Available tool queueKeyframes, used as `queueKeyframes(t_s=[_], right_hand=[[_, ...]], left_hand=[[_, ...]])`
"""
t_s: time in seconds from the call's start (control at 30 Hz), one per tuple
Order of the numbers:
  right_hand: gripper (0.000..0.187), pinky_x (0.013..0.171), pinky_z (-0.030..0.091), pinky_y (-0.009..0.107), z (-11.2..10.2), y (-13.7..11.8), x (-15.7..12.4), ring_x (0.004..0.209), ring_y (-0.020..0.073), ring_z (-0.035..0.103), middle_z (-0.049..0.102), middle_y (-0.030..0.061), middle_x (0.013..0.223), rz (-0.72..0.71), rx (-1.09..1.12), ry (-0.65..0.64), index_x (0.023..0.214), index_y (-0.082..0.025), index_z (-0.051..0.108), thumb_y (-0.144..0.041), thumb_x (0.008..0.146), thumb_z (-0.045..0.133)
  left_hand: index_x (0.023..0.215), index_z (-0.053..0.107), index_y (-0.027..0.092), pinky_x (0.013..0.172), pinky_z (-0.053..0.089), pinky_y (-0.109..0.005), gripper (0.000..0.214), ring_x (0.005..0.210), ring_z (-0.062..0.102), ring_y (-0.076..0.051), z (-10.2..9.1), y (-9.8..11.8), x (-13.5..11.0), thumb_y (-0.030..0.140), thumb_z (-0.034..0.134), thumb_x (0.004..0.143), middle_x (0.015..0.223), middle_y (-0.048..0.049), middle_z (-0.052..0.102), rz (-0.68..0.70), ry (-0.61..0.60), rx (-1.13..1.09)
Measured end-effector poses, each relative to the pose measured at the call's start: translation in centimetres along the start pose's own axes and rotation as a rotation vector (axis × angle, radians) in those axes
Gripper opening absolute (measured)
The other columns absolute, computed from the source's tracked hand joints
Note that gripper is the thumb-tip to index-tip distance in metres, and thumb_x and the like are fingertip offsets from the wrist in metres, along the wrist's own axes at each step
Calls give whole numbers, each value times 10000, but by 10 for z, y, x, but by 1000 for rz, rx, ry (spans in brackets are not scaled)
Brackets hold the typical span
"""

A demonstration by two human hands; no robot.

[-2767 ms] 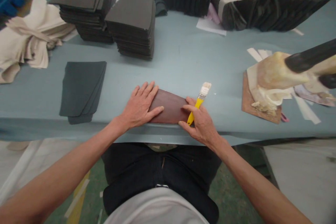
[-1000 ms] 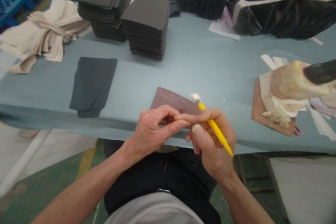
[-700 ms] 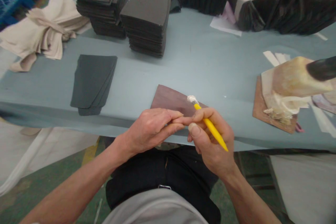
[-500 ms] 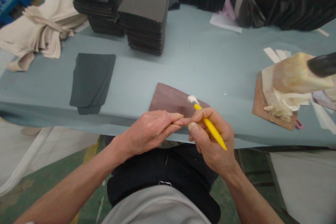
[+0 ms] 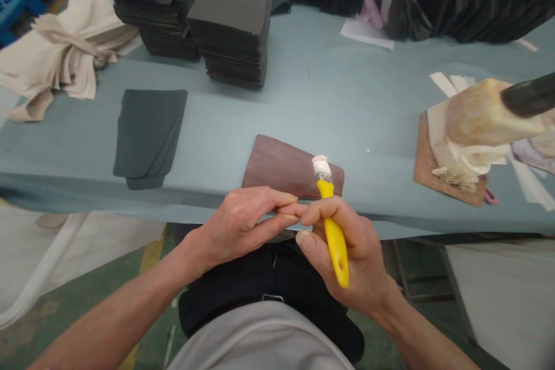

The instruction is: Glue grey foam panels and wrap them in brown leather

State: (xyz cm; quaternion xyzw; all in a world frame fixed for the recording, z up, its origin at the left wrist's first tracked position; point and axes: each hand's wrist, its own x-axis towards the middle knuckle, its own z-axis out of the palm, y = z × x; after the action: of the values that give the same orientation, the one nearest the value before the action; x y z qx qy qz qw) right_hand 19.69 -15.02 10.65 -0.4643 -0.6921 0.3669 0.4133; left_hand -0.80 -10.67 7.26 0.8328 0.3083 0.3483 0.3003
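My right hand [image 5: 347, 248] is closed round the yellow handle of a small brush [image 5: 329, 219] with whitish bristles pointing up and away from me. My left hand [image 5: 243, 222] pinches a fingertip of the right hand; whether anything is between its fingers I cannot make out. Both hands hover just off the table's near edge. Right behind them a brown leather piece [image 5: 281, 167] lies flat on the blue-grey table [image 5: 303, 104].
A few dark grey cut pieces [image 5: 147, 127] lie at the left. Tall stacks of dark pieces [image 5: 234, 23] and beige cloth [image 5: 60, 52] sit further back. A glue-crusted pot [image 5: 477, 121] on a brown board stands right, with black fabric bundles [image 5: 455, 0] behind.
Earlier my left hand lay flat on the leather piece; both hands have since lifted off and met. In the last half second the brush swung more upright in my right hand.
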Motion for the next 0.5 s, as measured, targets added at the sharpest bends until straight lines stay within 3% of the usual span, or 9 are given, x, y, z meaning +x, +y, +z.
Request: queueKeyframes(t_s=[0.17, 0.3, 0.4, 0.5], right_hand=[[160, 402, 390, 209, 5, 0, -2, 365, 79, 435, 654, -87, 641, -30, 9, 24, 1010, -265, 556, -196, 937, 680], [142, 415, 391, 204, 12, -5, 0, 383, 81, 426, 535, -116, 563, -41, 23, 34, 979, -267, 537, -192, 929, 647], [125, 416, 388, 189, 14, -5, 0, 394, 73, 428, 479, -129, 555, -48, -3, 25, 964, -267, 504, -209, 941, 612], [132, 420, 419, 192, 7, -3, -7, 400, 74, 478, 583, -106, 616, -29, -35, -1, 999, -267, 508, -222, 955, 624]], left_hand=[[956, 624, 193, 630, 502, -207, 182, 648, 669, -91, 7, 2, 4, 321, 623, 1086, 772, 18, 739, 50, 143, 73], [789, 566, 211, 542, 402, -233, 323, 515, 521, -80, 14, 0, 8, 361, 696, 1045, 618, 57, 635, 131, 228, 123], [748, 563, 214, 540, 380, -254, 376, 504, 497, -88, 14, -6, 8, 412, 714, 1029, 584, 59, 606, 147, 229, 144], [787, 603, 211, 558, 400, -250, 365, 534, 553, -93, 6, -17, 1, 464, 721, 1022, 623, 46, 646, 139, 173, 190]])
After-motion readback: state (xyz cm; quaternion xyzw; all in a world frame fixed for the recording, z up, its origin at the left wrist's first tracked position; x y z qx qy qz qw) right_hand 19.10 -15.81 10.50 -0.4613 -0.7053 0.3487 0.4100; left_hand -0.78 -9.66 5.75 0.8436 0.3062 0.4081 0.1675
